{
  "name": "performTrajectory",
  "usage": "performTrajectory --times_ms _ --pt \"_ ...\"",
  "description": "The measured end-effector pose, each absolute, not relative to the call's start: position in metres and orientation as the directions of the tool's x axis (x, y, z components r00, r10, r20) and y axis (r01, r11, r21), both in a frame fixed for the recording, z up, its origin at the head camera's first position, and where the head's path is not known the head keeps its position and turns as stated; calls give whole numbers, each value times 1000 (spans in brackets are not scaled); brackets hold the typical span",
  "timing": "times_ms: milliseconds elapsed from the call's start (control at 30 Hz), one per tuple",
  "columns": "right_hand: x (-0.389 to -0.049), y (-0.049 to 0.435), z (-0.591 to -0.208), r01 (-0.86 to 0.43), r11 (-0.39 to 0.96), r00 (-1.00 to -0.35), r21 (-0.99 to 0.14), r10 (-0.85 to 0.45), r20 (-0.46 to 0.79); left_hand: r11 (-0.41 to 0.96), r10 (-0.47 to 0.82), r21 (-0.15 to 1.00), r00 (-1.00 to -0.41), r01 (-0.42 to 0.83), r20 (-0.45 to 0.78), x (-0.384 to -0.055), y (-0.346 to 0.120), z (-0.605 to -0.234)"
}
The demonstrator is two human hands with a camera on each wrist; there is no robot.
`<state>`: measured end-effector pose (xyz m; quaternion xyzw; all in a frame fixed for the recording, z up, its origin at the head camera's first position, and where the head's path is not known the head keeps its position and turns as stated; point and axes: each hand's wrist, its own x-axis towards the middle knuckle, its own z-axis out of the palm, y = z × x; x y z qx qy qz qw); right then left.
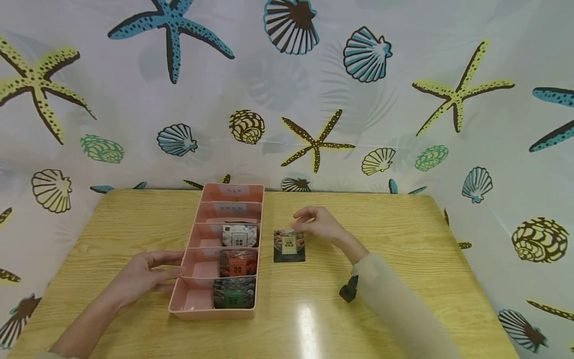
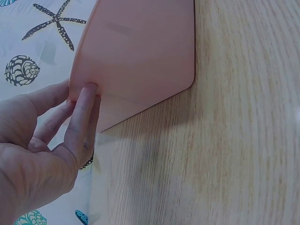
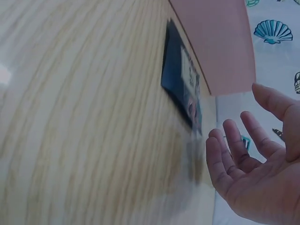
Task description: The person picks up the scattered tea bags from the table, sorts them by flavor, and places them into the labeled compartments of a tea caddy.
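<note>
A long pink divided box (image 1: pixel 215 313) stands on the table. My left hand (image 1: pixel 141 274) grips its left wall at the rim. In the left wrist view, fingertips (image 2: pixel 90 88) lie against the outer face and others meet the rim. Three printed packets sit in the nearer compartments: green (image 1: pixel 233 294), red (image 1: pixel 238 263) and white (image 1: pixel 239 236). Right of the box is a dark packet (image 1: pixel 289 247) with a pale label. My right hand (image 1: pixel 318 223) is at its upper right corner; the right wrist view shows relaxed fingers holding nothing.
The wooden table (image 1: pixel 381 224) extends to both sides of the box. Behind it hangs a white cloth (image 1: pixel 215 94) printed with starfish and shells. The box's two far compartments bear labels. A small dark item (image 1: pixel 349 289) is at my right cuff.
</note>
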<state>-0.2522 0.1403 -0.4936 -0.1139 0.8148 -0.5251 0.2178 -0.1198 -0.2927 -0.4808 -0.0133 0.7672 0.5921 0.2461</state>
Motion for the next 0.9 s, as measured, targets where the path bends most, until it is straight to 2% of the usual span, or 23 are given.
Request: performTrajectory --times_ms 400,900 --pt "-261 149 -508 78 522 -907 -849 -317 -278 287 275 906 -879 -312 -390 -119 -292 -481" --pt "-266 149 -506 195 549 -881 -813 -267 -391 291 268 902 -879 -318 -396 -119 -291 -481"
